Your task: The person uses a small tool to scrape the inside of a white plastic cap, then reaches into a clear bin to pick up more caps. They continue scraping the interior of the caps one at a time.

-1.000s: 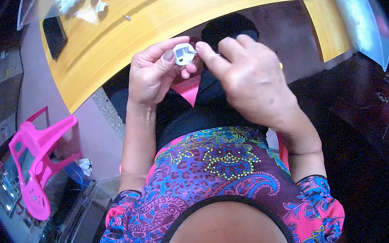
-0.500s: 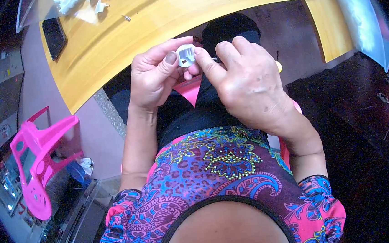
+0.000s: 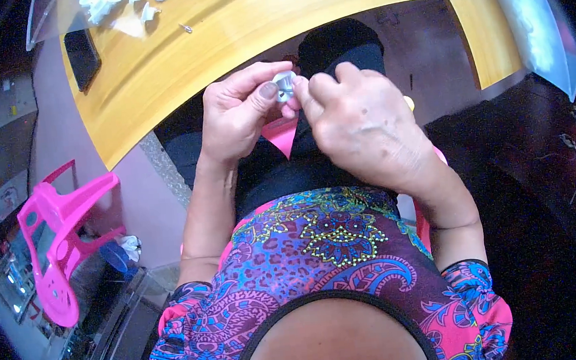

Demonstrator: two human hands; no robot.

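Observation:
A small white round plastic piece (image 3: 284, 85), hollow on the side facing up, is held in front of my lap. My left hand (image 3: 234, 116) pinches it from the left between thumb and fingers. At its right edge my right hand (image 3: 368, 123) is closed, with thumb and index finger pressed close to the piece. The hand's own back hides whatever lies in its grip. Below the piece, a pink pointed shape (image 3: 282, 138) shows between my hands against dark clothing.
Ahead is a yellow wooden table (image 3: 223, 43) with a phone-like dark slab (image 3: 82, 59), a tiny metal item (image 3: 185, 29) and white plastic pieces (image 3: 148, 14). A translucent bag (image 3: 529, 25) hangs over the right table part. A pink plastic stool (image 3: 60, 252) lies tipped at left.
The white piece has tilted and shifted slightly right and down, my left hand with it. My right hand's fingers have drawn in closer, and the thin part earlier seen among them is hidden.

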